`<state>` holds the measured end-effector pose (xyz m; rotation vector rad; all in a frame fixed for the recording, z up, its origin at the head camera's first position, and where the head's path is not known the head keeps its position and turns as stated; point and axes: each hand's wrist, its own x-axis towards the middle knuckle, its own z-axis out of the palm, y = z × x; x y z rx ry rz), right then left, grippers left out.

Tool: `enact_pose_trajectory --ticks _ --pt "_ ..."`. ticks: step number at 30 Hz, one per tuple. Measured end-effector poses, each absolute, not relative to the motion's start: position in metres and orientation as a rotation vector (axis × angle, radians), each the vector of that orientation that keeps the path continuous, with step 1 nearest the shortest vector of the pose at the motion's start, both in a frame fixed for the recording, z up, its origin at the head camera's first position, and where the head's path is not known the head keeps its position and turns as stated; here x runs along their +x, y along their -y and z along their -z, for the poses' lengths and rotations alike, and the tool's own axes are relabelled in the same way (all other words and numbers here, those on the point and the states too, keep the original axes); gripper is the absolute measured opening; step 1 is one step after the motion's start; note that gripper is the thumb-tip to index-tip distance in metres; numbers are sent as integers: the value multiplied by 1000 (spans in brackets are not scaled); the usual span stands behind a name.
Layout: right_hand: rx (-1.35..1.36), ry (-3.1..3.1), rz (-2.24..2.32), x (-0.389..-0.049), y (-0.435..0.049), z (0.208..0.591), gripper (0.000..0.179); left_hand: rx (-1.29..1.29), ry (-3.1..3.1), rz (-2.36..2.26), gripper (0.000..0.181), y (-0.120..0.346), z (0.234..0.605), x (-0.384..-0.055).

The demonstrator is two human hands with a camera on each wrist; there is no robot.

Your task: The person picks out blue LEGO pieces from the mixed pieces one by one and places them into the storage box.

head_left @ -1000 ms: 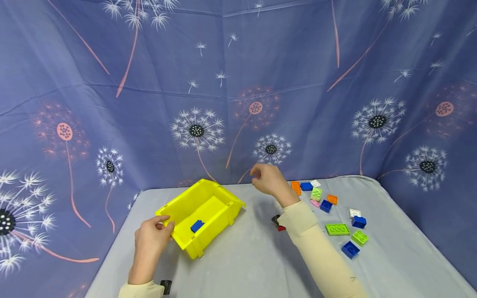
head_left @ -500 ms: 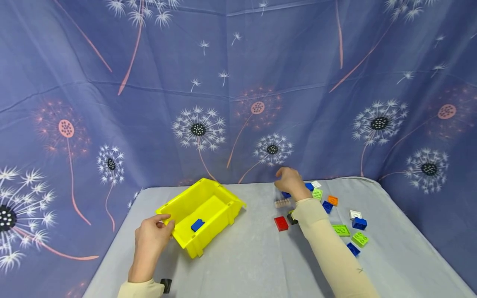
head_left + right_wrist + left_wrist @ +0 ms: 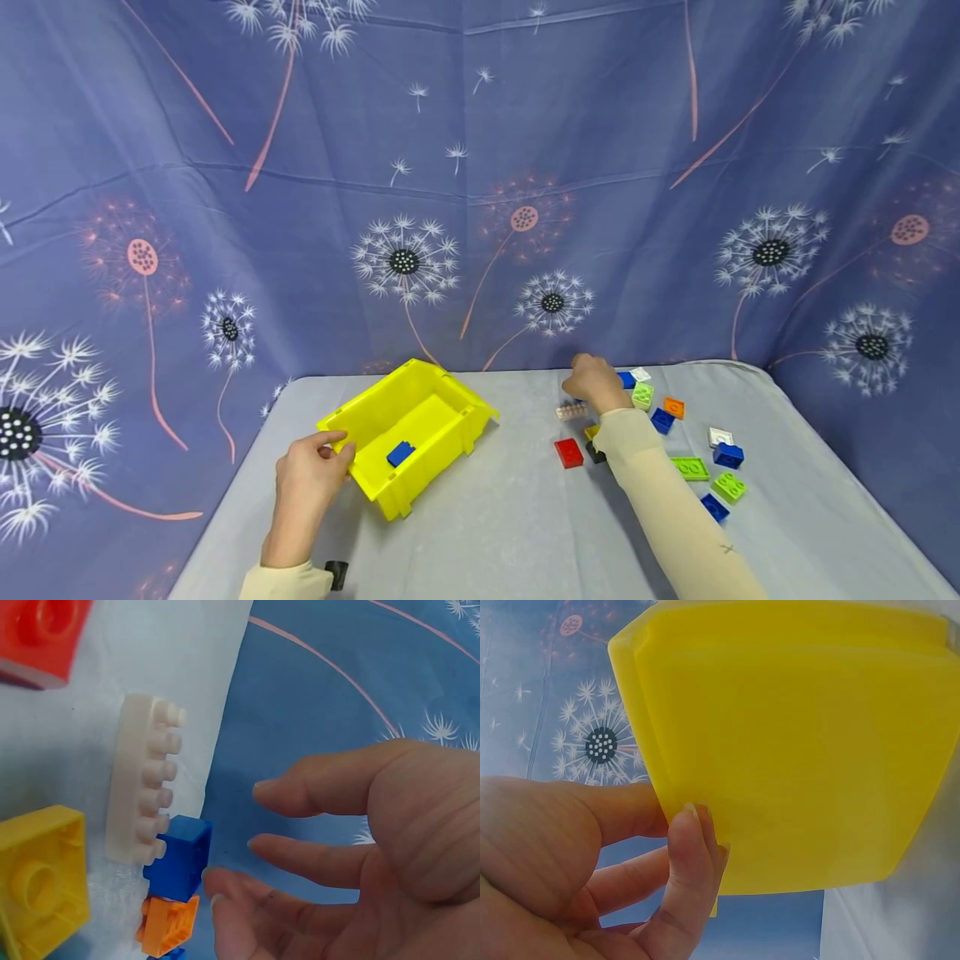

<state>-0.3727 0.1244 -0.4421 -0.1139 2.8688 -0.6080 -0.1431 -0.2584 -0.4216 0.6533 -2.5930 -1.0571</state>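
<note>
The left hand (image 3: 311, 475) pinches the yellow bin (image 3: 431, 471) by the edge of its near end, between the thumb and the fingers. From this pinch the bin stretches forward and to the right. On its floor, a little to the right of the left fingertips and apart from them, there is a small blue brick (image 3: 401, 453).

The right hand (image 3: 594, 383) is at the far edge of the table (image 3: 495, 517), well to the right of the bin. Its thumb and fingers are spread, with a gap between them, and they hold nothing. Just beside the lower fingertips, in the right wrist view, is a second blue brick (image 3: 180, 855) (whether a finger touches it, I cannot tell). Next to this brick, on the side away from the hand, is a whitish brick (image 3: 131, 780) with a row of studs; an orange brick (image 3: 171, 926) is also close by. Farther from these fingers lie a yellow brick (image 3: 49, 874) and a red brick (image 3: 569, 453), the red one nearer to the person than the right hand is.

To the right of the right sleeve (image 3: 660, 500) lie a long green brick (image 3: 692, 468) and a shorter green brick (image 3: 729, 486). Beyond both hands hangs a blue cloth (image 3: 315, 275) printed with dandelions.
</note>
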Motion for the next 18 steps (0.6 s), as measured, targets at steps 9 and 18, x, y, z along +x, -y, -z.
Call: enact_pose_trajectory --ticks 9,18 --pt "-84 -2818 561 -379 -124 452 31 661 2602 1053 38 258 421 -143" --pt "-69 -2855 556 -377 -121 458 21 664 2590 1069 37 258 421 -143"
